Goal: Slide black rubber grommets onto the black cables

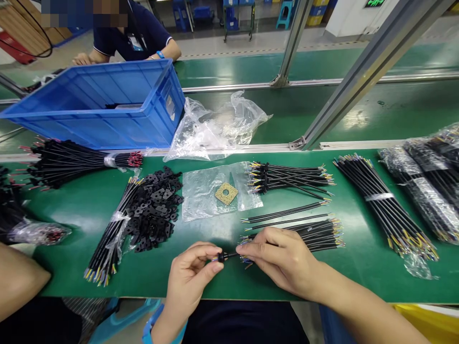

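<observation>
Left hand (195,270): thumb and forefinger were nearly together, pinching a small black piece (221,257); the other fingers were curled behind.
Right hand (283,260): thumb and fingertips were brought together on a black cable (232,254), just right of the piece; the exact contact was partly hidden by the fingers.
Piece and cable: both were held above the near edge of the green table (143,282), between the two hands; the piece sat around the cable near its left end, with bits of coloured wire showing beyond it.
Work at the fingertips: this looked like the threading step, the piece being worked onto the cable end; how far it was seated could not be told.
Demand of the move: it seemed to call for a firm right-hand hold and a straight push or pull at the piece, without bending the thin wires.
Loose cables (319,234): they lay beyond and partly under the right hand, coloured ends to left and right.
Clipped cables (265,177): this group lay farther off, with black pieces gathered near the left ends.
Pile of black pieces (154,205): it lay left of centre, beside a tied bundle (118,217).
Clear bag (201,191): it lay flat between pile and clipped cables, a yellowish square piece (226,193) showing on its right part.
Far side: a blue crate (107,126) stood at left, crumpled plastic (218,129) just right of it.
Right side: another bundle (380,196) lay bound with a pale band.
</observation>
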Tool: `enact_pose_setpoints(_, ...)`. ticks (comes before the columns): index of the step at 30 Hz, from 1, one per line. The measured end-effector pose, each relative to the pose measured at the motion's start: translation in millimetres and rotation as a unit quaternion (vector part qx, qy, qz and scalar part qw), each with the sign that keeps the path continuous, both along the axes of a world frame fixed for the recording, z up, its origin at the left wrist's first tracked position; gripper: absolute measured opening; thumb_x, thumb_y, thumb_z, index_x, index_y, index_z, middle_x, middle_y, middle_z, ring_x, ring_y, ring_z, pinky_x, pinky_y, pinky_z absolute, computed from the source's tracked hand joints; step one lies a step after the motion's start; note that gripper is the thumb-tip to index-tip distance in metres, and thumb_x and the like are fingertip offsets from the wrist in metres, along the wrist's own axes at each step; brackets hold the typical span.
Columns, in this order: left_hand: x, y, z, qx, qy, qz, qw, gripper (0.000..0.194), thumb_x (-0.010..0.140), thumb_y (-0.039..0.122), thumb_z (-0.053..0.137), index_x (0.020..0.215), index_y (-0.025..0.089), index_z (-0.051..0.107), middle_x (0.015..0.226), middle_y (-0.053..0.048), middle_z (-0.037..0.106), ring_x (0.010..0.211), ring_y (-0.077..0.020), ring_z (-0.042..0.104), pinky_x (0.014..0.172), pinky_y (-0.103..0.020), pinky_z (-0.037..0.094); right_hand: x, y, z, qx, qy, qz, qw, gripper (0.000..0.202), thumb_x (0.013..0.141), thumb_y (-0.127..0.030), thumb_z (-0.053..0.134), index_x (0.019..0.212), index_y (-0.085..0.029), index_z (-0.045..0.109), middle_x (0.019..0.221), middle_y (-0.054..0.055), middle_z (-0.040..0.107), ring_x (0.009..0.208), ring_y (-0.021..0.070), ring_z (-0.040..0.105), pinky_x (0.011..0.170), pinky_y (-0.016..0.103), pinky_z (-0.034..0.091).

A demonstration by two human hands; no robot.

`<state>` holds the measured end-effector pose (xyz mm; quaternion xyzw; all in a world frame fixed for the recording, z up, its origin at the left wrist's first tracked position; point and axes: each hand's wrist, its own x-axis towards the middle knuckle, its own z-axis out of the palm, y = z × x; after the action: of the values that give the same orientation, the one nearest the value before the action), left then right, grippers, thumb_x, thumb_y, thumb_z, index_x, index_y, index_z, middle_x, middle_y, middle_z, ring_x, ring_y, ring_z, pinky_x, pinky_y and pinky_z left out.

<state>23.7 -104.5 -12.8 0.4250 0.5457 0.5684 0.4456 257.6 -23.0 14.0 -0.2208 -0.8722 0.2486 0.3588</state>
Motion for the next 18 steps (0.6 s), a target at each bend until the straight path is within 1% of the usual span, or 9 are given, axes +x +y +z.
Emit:
enact_pose_setpoints(3,5.3,-0.7,3.4,0.006,0.038,0.000,0.999,0.012,0.077,0.024,0.092,0.088,0.027,0.087,0.083,-0.004,0.083,0.064,-0.0131,0.077,0.060,-0.014,0.061,-3.5,-4.5,-5.4,0.077,-0.003,-0.038,0.996,0.017,0.106,-0.013,0.059,0.116,-0.015,0.074,0.091,0.004,0.075,0.072,0.0133,0.068,0.065,0.025,0.053)
enact_pose_setpoints(5,8.8,-0.7,5.4,0.022,0.064,0.007,0.998,0.012,0.077,0.023,0.091,0.087,0.027,0.087,0.081,-0.003,0.083,0.068,-0.0147,0.078,0.061,-0.014,0.062,-4.5,-6.5,-6.5,0.116,-0.007,-0.043,0.992,0.018,0.106,-0.011,0.057,0.115,-0.013,0.073,0.094,0.006,0.077,0.071,0.0144,0.067,0.064,0.027,0.052)
enact_pose_setpoints(8,10.6,-0.3,7.8,0.060,0.108,0.014,0.992,0.011,0.078,0.022,0.091,0.086,0.027,0.086,0.079,-0.003,0.083,0.069,-0.0161,0.079,0.062,-0.017,0.064,-5.5,-7.6,-3.3,0.133,-0.010,-0.036,0.990,0.016,0.106,-0.012,0.057,0.114,-0.011,0.072,0.092,0.006,0.078,0.067,0.0143,0.065,0.059,0.028,0.050)
enact_pose_setpoints(12,7.1,1.5,10.8,0.100,0.155,-0.024,0.982,0.014,0.081,0.020,0.088,0.092,0.028,0.086,0.081,-0.001,0.084,0.071,-0.0171,0.080,0.065,-0.021,0.066,-8.2,-7.9,0.2,0.106,-0.004,-0.039,0.994,0.016,0.109,-0.018,0.058,0.108,-0.012,0.072,0.084,0.004,0.076,0.063,0.0137,0.064,0.056,0.028,0.049)
enact_pose_setpoints(15,4.8,3.8,13.4,0.118,0.179,-0.050,0.976,0.015,0.082,0.020,0.087,0.094,0.029,0.085,0.082,-0.001,0.084,0.070,-0.0168,0.081,0.065,-0.020,0.066,-9.7,-7.8,-2.8,0.050,0.006,-0.019,0.999,0.019,0.110,-0.020,0.055,0.105,-0.012,0.072,0.084,0.004,0.075,0.066,0.0138,0.067,0.060,0.027,0.053)
enact_pose_setpoints(18,4.7,5.9,15.8,0.126,0.200,-0.060,0.970,0.014,0.083,0.020,0.087,0.093,0.029,0.085,0.082,-0.001,0.085,0.070,-0.0176,0.081,0.064,-0.021,0.066,-9.9,-7.8,-6.6,-0.003,0.005,0.002,1.000,0.020,0.110,-0.022,0.055,0.105,-0.013,0.072,0.083,0.004,0.074,0.068,0.0139,0.069,0.063,0.025,0.054)
